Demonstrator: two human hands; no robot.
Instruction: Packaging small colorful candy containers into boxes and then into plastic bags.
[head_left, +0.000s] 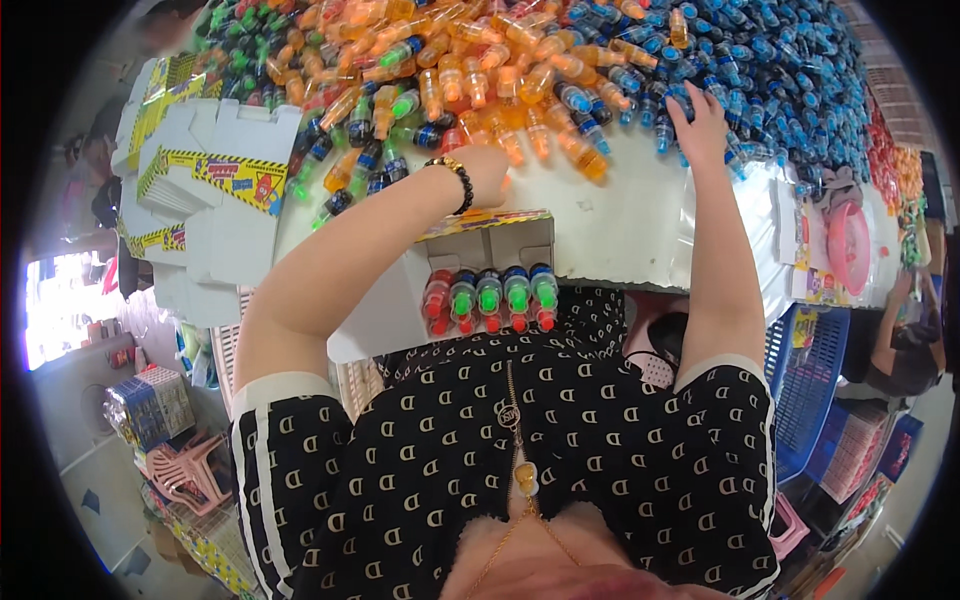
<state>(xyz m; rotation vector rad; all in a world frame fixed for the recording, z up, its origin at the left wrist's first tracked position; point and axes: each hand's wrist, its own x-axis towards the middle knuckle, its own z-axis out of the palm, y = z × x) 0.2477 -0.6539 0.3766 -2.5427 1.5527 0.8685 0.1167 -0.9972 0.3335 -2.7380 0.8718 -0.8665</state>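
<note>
From the head camera, looking down, a white bench [620,230] is heaped with small plastic bottles in orange [480,70], blue [760,70] and green [250,40]. Right at the near edge of the bench sits an open white cardboard box [487,262] with a yellow printed flap. In it, five little bottles [489,300] lie side by side in a row, with red, green and blue caps. The left hand [487,172] rests at the edge of the orange heap, just above the box. It looks curled around something, but I cannot tell what is inside it. The right hand [700,125] is spread wide, with its fingers on the blue bottles and nothing held that I can see. It looks like the box is being filled, and one row is in. A good next move needs a firm pinch on one bottle at a time and a short carry back to the box. The box is at the very edge of the bench, close to the person's black patterned top, so a push could tip it off. Loose bottles lie close around both hands. There is a bare white strip between the heap and the box. Flat white boxes [215,200] are stacked to the left, and a blue plastic crate [815,370] stands low on the right.
</note>
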